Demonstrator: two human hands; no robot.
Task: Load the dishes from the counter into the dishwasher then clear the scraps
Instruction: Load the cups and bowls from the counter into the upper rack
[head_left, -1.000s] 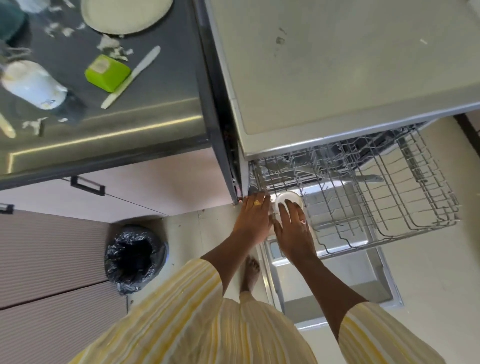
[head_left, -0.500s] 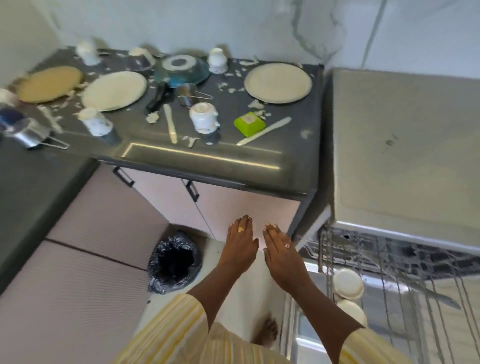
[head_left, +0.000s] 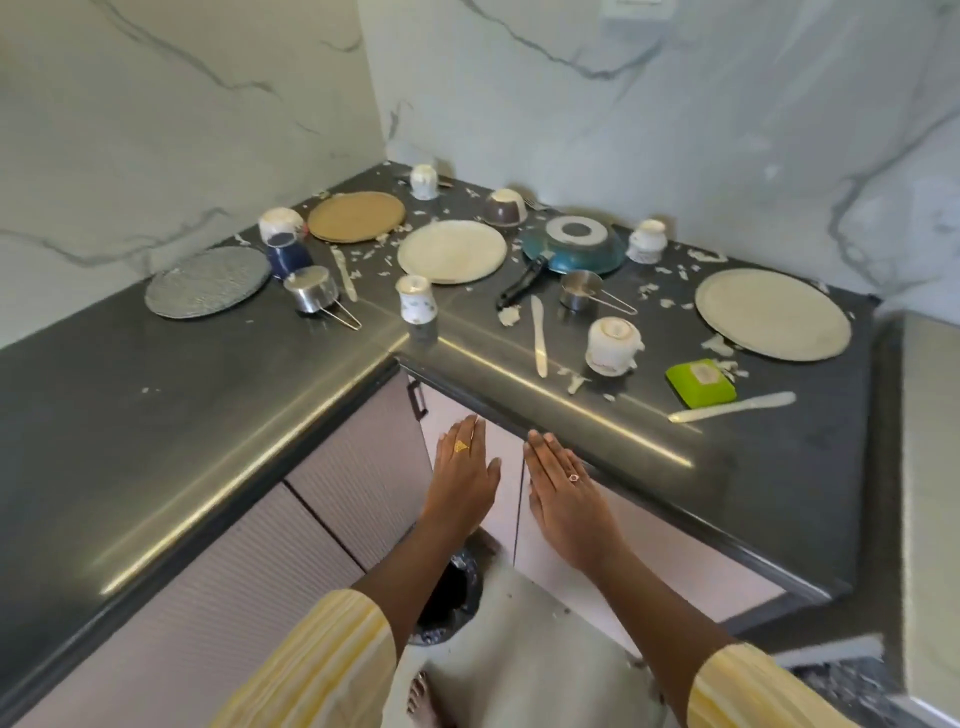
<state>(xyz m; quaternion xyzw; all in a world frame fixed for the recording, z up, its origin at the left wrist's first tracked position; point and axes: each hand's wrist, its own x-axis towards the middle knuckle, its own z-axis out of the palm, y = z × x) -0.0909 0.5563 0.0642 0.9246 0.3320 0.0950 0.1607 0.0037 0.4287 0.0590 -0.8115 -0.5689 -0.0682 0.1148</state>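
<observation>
1. Left hand (head_left: 464, 470) and right hand (head_left: 563, 491): both flat, grip wide, empty. They hover side by side just below the table (head_left: 156, 405) edge, in front of the cabinet doors.
2. Dishes are spread over the L-shaped table, most near the back corner. Nearest to the hands: upside-down white cup (head_left: 613, 346), green container (head_left: 701, 383), two pale spatulas (head_left: 538, 335) (head_left: 732, 407).
3. White cup: ceramic, light, fragile, likely slick. I'd take it around the body or by the side handle; nothing visible inside since it's inverted.
4. Plates: big cream plate (head_left: 772, 314) at right, another cream plate (head_left: 452, 251) mid, brown plate (head_left: 356, 216) and grey textured plate (head_left: 208, 281) at left. All flat on the surface, stiff, breakable. Need a fingertip under the rim to lift; sliding to the edge looks easier.
5. Blue pan (head_left: 571, 247) lies upside down, black handle (head_left: 522, 283) pointing toward the front. Heaviest item by my guess; grab the handle.
6. Two steel measuring cups (head_left: 581, 289) (head_left: 310, 289) with wire handles: light, tough. Contents not readable.
7. More cups at the back, inverted or tilted; small vase-like cup (head_left: 417, 299) upright near the corner.
8. White scraps (head_left: 509, 315) are scattered among the dishes. Bin (head_left: 447, 592) with black liner on the floor under the arms; contents not visible.
9. Dishwasher top (head_left: 930, 467) at far right; racks out of view.
</observation>
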